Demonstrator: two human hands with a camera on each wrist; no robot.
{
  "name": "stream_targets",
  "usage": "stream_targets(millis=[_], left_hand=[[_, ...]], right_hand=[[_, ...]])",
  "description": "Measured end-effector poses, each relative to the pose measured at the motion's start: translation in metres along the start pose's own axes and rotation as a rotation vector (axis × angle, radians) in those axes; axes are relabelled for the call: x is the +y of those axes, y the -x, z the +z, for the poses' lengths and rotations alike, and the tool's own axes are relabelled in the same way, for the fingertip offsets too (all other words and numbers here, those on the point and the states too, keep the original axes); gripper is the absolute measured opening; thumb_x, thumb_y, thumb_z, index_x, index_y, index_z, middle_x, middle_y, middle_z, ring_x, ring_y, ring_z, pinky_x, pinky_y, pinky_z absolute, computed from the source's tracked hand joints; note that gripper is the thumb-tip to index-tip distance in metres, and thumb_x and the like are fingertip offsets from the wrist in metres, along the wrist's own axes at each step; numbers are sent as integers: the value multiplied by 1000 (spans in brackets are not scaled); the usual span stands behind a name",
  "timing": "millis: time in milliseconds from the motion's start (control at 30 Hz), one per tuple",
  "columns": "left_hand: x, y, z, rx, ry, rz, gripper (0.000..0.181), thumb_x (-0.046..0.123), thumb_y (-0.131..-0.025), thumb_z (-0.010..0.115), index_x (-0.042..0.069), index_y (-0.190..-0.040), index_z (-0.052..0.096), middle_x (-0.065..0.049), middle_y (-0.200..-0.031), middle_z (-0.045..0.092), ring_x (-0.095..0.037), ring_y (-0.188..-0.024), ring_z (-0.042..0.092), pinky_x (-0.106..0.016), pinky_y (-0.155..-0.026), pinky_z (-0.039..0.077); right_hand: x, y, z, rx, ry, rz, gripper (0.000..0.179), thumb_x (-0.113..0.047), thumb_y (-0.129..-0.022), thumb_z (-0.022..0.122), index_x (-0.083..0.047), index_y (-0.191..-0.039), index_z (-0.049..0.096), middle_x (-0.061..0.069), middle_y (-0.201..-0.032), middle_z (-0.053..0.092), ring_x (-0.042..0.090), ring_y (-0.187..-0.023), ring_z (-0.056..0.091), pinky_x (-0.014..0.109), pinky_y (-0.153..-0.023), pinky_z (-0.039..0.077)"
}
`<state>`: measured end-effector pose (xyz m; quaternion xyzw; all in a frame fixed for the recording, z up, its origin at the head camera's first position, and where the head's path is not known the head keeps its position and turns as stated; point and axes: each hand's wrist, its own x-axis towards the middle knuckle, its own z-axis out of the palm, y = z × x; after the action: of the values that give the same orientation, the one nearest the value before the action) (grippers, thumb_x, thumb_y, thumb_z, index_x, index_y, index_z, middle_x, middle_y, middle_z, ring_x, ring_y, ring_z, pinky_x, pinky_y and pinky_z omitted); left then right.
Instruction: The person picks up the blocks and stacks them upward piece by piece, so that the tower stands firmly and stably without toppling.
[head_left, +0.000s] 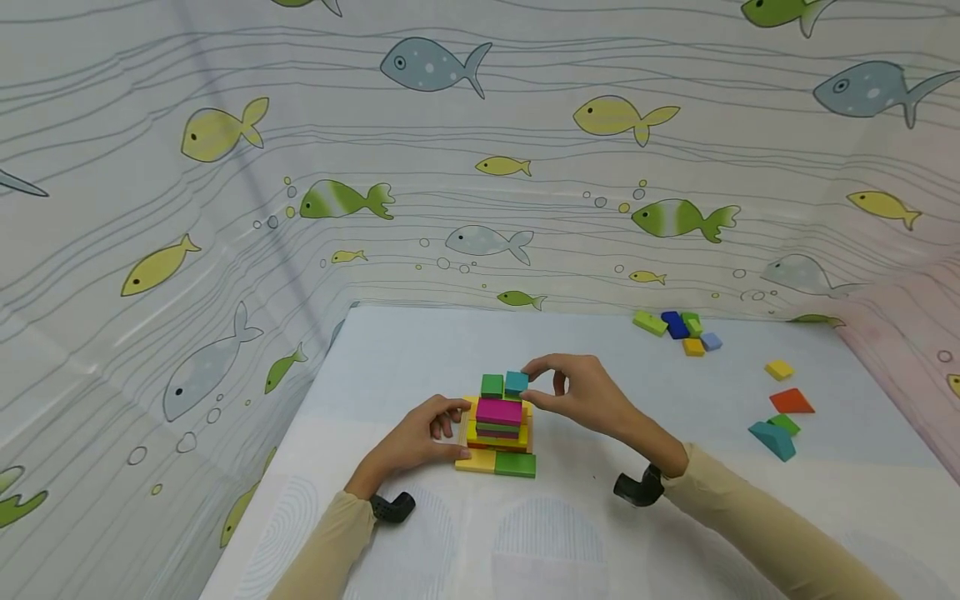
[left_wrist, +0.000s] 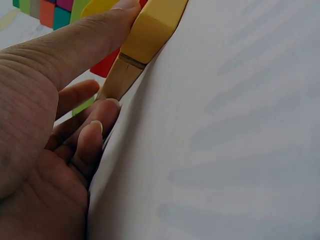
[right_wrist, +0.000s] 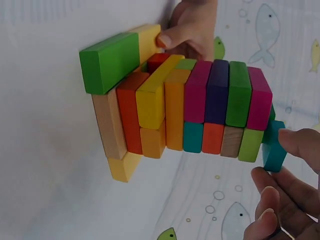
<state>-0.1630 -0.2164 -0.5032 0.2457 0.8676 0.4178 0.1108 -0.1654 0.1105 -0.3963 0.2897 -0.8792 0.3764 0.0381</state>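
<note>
A layered stack of coloured wooden blocks (head_left: pixel 498 412) stands on the table. On its top, my right hand (head_left: pixel 581 393) pinches a teal block (right_wrist: pixel 274 149) between thumb and fingers, right at the edge of the uppermost layer. Beside that block sits a green block (head_left: pixel 492 385). My left hand (head_left: pixel 423 435) rests against the stack's left side, low down. Its thumb touches a yellow block (head_left: pixel 477 460) in the bottom row, which continues into a longer green block (right_wrist: pixel 112 60). The other left fingers bend loosely near a plain wood block (left_wrist: pixel 120 77).
Loose blocks lie at the table's right side: a red one (head_left: pixel 792 401), a teal one (head_left: pixel 772 439), a yellow one (head_left: pixel 779 369) and others. Farther back is a small group with a dark blue block (head_left: pixel 675 324). Fish-printed sheets (head_left: pixel 480 125) rise behind and beside the table.
</note>
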Motion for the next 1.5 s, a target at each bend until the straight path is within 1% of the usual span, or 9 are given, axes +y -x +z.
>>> stream_targets(millis=[300, 533, 667, 900, 1033, 1100, 1267, 1367, 1500], left_hand=[[2, -1, -1, -3, 6, -3, 74, 42, -81, 89, 19, -143, 57, 4, -114, 56, -16, -88, 54, -27, -78, 47], [1, -1, -1, 0, 9, 10, 74, 42, -81, 89, 17, -143, 57, 4, -115, 56, -16, -88, 54, -28, -78, 47], [0, 0, -2, 2, 10, 18, 74, 44, -81, 89, 18, -143, 56, 4, -115, 56, -15, -89, 55, -27, -78, 46], [0, 3, -3, 6, 8, -1, 73, 44, -81, 89, 20, -142, 57, 5, -113, 56, -16, -88, 54, -27, -78, 46], [0, 3, -2, 5, 2, -9, 73, 43, -80, 89, 20, -142, 57, 5, -112, 56, -16, -87, 54, -27, -78, 46], [0, 2, -2, 6, 3, -6, 74, 43, -80, 89, 19, -142, 57, 4, -113, 56, -16, -87, 54, -27, -78, 46], [0, 1, -1, -1, 7, -2, 75, 43, -81, 89, 18, -143, 56, 4, -113, 56, -16, -88, 54, -27, -78, 46], [0, 0, 0, -5, 8, -7, 75, 43, -80, 89, 19, -143, 56, 4, -113, 56, -16, -88, 54, -27, -78, 46], [0, -1, 0, -5, 10, -12, 75, 43, -80, 89, 19, -143, 56, 4, -113, 56, -16, -88, 54, -27, -78, 46]], right_hand=[[-1, 1, 5, -15, -1, -4, 36, -32, -88, 84, -15, -119, 75, -3, -109, 74, 11, -71, 55, 26, -61, 46], [12, 4, -4, 23, -2, 80, 34, -39, -94, 77, -19, -121, 75, -4, -113, 73, 12, -77, 57, 29, -63, 49], [43, 8, -17, 76, 11, 157, 32, -36, -96, 75, -15, -121, 75, 0, -113, 73, 17, -78, 58, 32, -61, 49], [128, 16, -49, 158, 75, 379, 37, -37, -100, 69, -9, -125, 72, 12, -117, 71, 24, -81, 60, 33, -64, 48], [163, 27, -67, 183, 105, 446, 43, -33, -102, 66, -1, -130, 67, 22, -128, 66, 35, -94, 64, 44, -72, 52], [179, 34, -73, 187, 128, 479, 45, -32, -103, 63, 2, -134, 64, 27, -135, 59, 43, -107, 61, 53, -84, 51], [211, 48, -84, 190, 161, 622, 50, -26, -103, 62, 6, -141, 56, 35, -144, 46, 51, -126, 48, 64, -101, 42], [221, 52, -90, 163, 173, 688, 53, -22, -102, 63, 8, -143, 51, 36, -143, 45, 49, -119, 50, 60, -95, 48], [228, 55, -97, 112, 207, 723, 54, -19, -102, 62, 10, -145, 47, 37, -142, 44, 50, -118, 47, 61, -96, 46]])
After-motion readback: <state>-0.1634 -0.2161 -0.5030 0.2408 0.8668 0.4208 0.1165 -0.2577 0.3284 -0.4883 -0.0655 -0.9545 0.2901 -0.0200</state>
